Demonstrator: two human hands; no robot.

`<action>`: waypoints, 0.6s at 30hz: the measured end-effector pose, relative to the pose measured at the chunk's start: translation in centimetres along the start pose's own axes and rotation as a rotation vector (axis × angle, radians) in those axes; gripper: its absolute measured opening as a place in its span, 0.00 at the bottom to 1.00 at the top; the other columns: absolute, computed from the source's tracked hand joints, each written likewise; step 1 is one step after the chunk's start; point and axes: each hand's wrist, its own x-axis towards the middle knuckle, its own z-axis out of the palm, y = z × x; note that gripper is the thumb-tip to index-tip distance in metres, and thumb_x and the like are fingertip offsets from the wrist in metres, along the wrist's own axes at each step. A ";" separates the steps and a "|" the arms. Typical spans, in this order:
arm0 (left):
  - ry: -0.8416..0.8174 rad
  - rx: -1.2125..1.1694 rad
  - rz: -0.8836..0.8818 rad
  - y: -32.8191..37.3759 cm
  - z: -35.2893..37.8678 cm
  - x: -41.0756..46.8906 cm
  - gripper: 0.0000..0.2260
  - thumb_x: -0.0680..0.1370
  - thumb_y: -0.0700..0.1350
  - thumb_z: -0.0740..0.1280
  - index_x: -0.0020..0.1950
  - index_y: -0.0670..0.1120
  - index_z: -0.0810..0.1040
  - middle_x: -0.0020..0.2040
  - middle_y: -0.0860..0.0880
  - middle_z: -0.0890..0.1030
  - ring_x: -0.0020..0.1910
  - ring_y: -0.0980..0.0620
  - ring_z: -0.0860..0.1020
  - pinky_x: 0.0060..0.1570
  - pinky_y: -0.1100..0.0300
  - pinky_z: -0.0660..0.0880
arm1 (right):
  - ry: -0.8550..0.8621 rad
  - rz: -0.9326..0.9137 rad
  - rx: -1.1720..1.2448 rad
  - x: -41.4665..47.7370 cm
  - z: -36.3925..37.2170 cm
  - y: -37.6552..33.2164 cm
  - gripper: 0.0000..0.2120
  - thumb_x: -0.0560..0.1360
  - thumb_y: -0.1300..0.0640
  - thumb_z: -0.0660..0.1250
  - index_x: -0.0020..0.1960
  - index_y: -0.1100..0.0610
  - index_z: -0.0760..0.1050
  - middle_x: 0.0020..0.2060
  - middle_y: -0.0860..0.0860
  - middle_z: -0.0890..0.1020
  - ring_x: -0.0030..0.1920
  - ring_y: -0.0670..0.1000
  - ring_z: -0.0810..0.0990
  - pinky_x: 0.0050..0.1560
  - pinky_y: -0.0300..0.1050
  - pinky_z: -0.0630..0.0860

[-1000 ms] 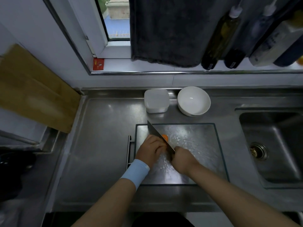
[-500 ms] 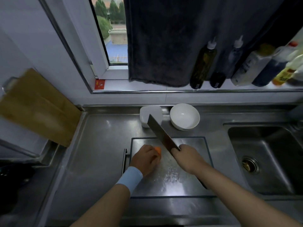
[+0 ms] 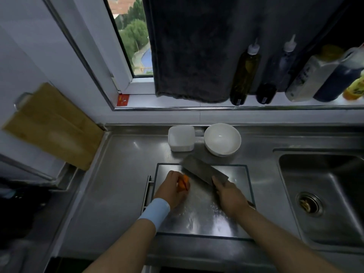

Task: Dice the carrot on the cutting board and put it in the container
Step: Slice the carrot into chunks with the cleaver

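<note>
Domestic kitchen. Evidence: a stainless-steel bench point(image 3: 122, 174) with an inset sink point(image 3: 334, 174) and drain point(image 3: 309, 204). The window sill point(image 3: 177, 102) above carries an oil bottle point(image 3: 245, 73) and sauce bottles point(image 3: 307, 75). A dark towel point(image 3: 193, 46) hangs at the window point(image 3: 136, 42). A wooden board point(image 3: 53, 125) leans at far left. A white bowl point(image 3: 222, 138) and a steel cutting board point(image 3: 197, 223) sit on the bench.

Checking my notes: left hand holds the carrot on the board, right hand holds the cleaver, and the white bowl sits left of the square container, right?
Not quite: in the head view the white bowl sits right of the square container. The left hand holds the carrot, the right hand the cleaver.
</note>
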 end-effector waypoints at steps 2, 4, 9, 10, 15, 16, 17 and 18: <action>0.010 -0.021 -0.033 0.3 0.1 -0.3 0.14 0.72 0.41 0.69 0.46 0.59 0.69 0.44 0.61 0.73 0.44 0.62 0.75 0.44 0.71 0.70 | -0.010 -0.026 0.024 0.3 0.5 0.2 0.31 0.81 0.58 0.56 0.80 0.47 0.47 0.71 0.61 0.65 0.67 0.60 0.69 0.66 0.47 0.68; 0.029 -0.035 -0.056 0.6 0.1 -0.4 0.14 0.71 0.41 0.68 0.45 0.59 0.70 0.45 0.60 0.73 0.44 0.61 0.75 0.45 0.66 0.73 | -0.003 -0.046 0.052 0.5 0.8 0.3 0.32 0.80 0.59 0.58 0.80 0.48 0.50 0.69 0.59 0.67 0.65 0.59 0.71 0.64 0.47 0.70; 0.050 0.044 -0.072 0.2 -0.7 0.0 0.13 0.72 0.44 0.68 0.53 0.55 0.69 0.49 0.58 0.71 0.46 0.57 0.74 0.48 0.62 0.73 | 0.118 -0.106 -0.253 0.9 1.2 -0.3 0.24 0.78 0.60 0.59 0.73 0.52 0.62 0.58 0.53 0.77 0.53 0.56 0.77 0.51 0.49 0.69; 0.043 0.048 -0.070 0.0 -1.0 0.3 0.13 0.73 0.45 0.67 0.55 0.55 0.69 0.50 0.57 0.71 0.47 0.57 0.74 0.49 0.62 0.74 | 0.110 -0.108 -0.300 1.0 0.9 -0.4 0.24 0.77 0.59 0.60 0.73 0.52 0.62 0.58 0.53 0.78 0.53 0.56 0.78 0.52 0.49 0.68; -0.025 0.109 -0.066 -1.3 -3.3 2.3 0.13 0.74 0.49 0.69 0.57 0.53 0.73 0.51 0.58 0.71 0.49 0.56 0.74 0.52 0.63 0.72 | 0.063 -0.039 -0.397 2.6 -0.8 -3.1 0.17 0.74 0.54 0.63 0.62 0.51 0.72 0.57 0.53 0.78 0.56 0.56 0.77 0.58 0.51 0.65; -0.034 0.135 -0.066 -1.6 -3.9 2.8 0.12 0.74 0.51 0.69 0.56 0.53 0.74 0.51 0.57 0.71 0.49 0.56 0.74 0.52 0.63 0.72 | 0.089 -0.032 -0.331 3.2 -1.1 -4.0 0.17 0.73 0.54 0.63 0.62 0.51 0.73 0.58 0.53 0.77 0.57 0.56 0.77 0.57 0.50 0.67; -0.042 0.149 -0.073 -2.0 -4.3 3.3 0.11 0.73 0.52 0.68 0.54 0.53 0.74 0.52 0.56 0.72 0.48 0.56 0.73 0.51 0.62 0.72 | 0.116 -0.044 -0.228 3.8 -1.2 -4.8 0.18 0.73 0.53 0.63 0.63 0.51 0.73 0.59 0.53 0.76 0.58 0.56 0.76 0.56 0.49 0.69; -0.051 0.167 -0.079 -2.4 -4.7 3.8 0.10 0.73 0.53 0.68 0.52 0.53 0.75 0.52 0.55 0.73 0.47 0.55 0.74 0.50 0.61 0.72 | 0.120 -0.066 -0.113 4.4 -1.2 -5.6 0.21 0.72 0.53 0.63 0.65 0.51 0.71 0.60 0.54 0.75 0.60 0.57 0.76 0.56 0.47 0.71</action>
